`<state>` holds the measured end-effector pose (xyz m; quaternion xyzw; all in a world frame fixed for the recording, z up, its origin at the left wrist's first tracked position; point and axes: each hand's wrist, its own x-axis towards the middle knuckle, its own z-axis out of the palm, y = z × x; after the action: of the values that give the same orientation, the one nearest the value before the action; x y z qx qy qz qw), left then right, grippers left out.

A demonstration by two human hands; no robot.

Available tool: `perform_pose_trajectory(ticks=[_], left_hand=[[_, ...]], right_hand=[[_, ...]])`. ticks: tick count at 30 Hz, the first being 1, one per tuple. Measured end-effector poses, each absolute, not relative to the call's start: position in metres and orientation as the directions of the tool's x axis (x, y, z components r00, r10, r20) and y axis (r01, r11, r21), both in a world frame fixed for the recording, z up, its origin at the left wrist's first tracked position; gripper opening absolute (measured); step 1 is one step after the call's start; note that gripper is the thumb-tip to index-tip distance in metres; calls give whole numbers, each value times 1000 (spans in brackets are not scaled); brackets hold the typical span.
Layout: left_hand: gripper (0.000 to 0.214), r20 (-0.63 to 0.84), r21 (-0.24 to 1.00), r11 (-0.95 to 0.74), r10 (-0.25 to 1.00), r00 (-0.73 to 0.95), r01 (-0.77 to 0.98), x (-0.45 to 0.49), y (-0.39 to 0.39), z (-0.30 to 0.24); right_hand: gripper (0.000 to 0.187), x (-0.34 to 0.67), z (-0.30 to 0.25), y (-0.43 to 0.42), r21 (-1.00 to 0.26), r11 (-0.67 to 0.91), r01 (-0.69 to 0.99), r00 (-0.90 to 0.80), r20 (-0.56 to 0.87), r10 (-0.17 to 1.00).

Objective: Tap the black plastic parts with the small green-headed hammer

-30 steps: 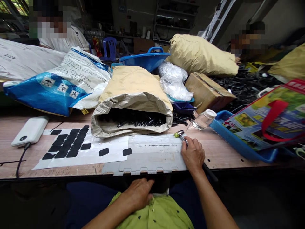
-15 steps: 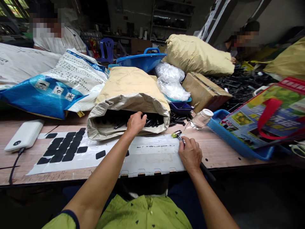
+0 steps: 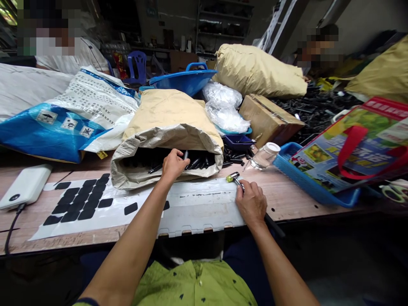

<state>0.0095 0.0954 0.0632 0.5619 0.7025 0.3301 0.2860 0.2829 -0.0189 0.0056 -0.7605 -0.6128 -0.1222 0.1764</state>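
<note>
My left hand (image 3: 174,165) is at the mouth of a paper sack (image 3: 174,108), its fingers pinched on a small black tube-like piece (image 3: 186,154). Inside the sack lie many loose black pieces (image 3: 200,162) of similar look. My right hand (image 3: 252,204) is wrapped round a small hammer (image 3: 234,177), whose head has a yellow-green end; its dark grip sticks out behind the hand. The hammer is over the right end of a pale grey board (image 3: 204,212) at the table's front edge. My right palm hides the middle of the handle.
Black rounded pads (image 3: 78,204) lie on a white sheet at left, near a white power bank (image 3: 25,185) with a cable. To the right are an upturned clear cup (image 3: 264,156) and a blue basket (image 3: 306,180) holding a printed bag. Behind stand a carton (image 3: 270,119) and two people.
The black piece now shows upright in my left fingers at the sack mouth. The whole view has shifted slightly; my right hand keeps its hold on the hammer.
</note>
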Motion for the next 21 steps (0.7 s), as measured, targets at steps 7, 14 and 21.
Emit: perform_pose_trajectory(ticks=[7, 14, 21], left_hand=[[27, 45, 870, -83, 995, 90, 487, 1, 19, 55], [17, 73, 717, -219, 968, 240, 661, 13, -2, 23], [15, 175, 685, -339, 936, 306, 645, 8, -4, 13]], right_hand=[[26, 282, 5, -19, -107, -198, 974, 224, 397, 890], [26, 281, 6, -20, -115, -197, 974, 226, 400, 888], [29, 288, 4, -18, -188, -163, 968, 224, 374, 900]])
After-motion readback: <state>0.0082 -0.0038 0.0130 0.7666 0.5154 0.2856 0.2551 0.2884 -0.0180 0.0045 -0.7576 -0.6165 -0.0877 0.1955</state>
